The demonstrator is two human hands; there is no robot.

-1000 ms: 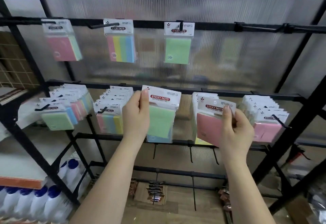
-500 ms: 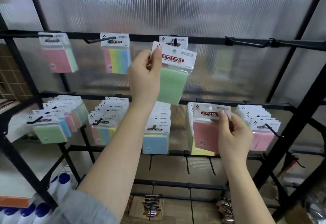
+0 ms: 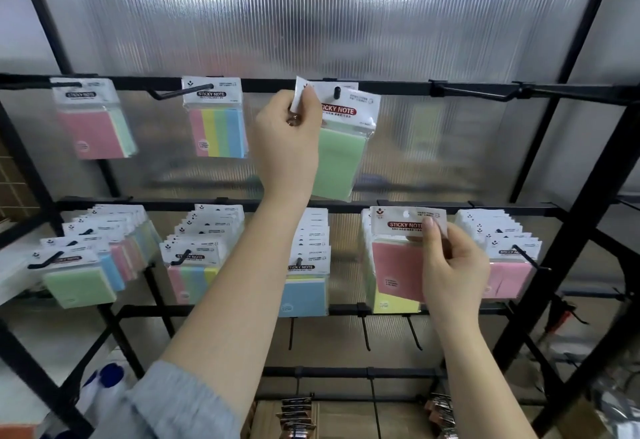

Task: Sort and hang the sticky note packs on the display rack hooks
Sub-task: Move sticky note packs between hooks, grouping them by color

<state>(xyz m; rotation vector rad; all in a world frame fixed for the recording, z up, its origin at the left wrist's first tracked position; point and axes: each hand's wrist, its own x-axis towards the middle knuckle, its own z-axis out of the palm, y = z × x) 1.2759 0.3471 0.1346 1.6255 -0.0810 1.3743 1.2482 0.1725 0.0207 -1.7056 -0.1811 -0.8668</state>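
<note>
- Left hand [image 3: 289, 141] pinches the header card of a green pack [image 3: 341, 158] between thumb and fingers; half a second ago the pack hung clear in front of the top bar, and now its punched hole sits on the middle hook [image 3: 337, 91] of the top rail [image 3: 398, 87].
- Right hand [image 3: 450, 265] grips a pink pack [image 3: 398, 265] by its header, low at the middle row as before.
- Two packs hang to the left on the top rail: a pink-fronted pack [image 3: 91, 127] and a striped pack [image 3: 216, 127].
- Middle-row hooks carry full bundles: a green-fronted bundle [image 3: 79, 283], a striped bundle [image 3: 194, 276], a blue-fronted bundle [image 3: 304, 293], a pink bundle [image 3: 509, 276] at far right.
</note>
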